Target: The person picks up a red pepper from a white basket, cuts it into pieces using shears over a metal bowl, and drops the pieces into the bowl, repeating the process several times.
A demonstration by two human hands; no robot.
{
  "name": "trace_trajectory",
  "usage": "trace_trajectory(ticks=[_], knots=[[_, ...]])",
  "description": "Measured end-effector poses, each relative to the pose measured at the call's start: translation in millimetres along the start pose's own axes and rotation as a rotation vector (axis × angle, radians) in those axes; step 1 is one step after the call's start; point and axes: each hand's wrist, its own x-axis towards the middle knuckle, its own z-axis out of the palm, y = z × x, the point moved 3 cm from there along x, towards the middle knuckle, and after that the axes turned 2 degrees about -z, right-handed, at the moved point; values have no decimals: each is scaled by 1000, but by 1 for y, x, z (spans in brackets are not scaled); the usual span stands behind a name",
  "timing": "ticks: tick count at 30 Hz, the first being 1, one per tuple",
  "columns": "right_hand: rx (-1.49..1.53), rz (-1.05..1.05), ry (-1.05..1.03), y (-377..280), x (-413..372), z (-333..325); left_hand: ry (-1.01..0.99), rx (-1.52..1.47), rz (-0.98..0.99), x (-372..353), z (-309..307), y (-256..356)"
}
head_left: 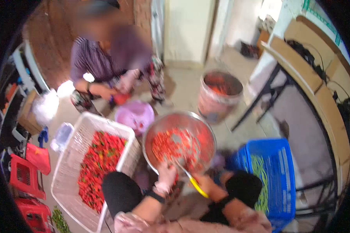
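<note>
A wide metal bowl (210, 136) stands in front of my knees, with chopped red peppers (163, 145) inside. Over its near rim, my left hand (167, 174) is closed, fingers pinched around red pepper that is mostly hidden. My right hand (207, 184), just right of it, grips what look like yellow-handled scissors (198, 187). Their metal blades point into the bowl, close to my left fingers. Left of the bowl, a white plastic basket (72, 155) holds whole red peppers (101, 167), a few with green parts.
Across from me a person (105, 66) squats, hands above a pink basin (134, 114). A bucket (217, 103) with red contents stands beyond the bowl. At right are a blue basket (280, 174) of long green vegetables and a dark-legged table (299, 73). Red stools (25, 174) line the left.
</note>
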Motion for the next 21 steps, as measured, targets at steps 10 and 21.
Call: trace_trajectory(ticks=[10, 21], knots=[[57, 13, 277, 53, 9, 3, -32, -418, -416, 4, 1, -16], [260, 146, 205, 68, 12, 3, -78, -1082, -696, -2, 5, -20]])
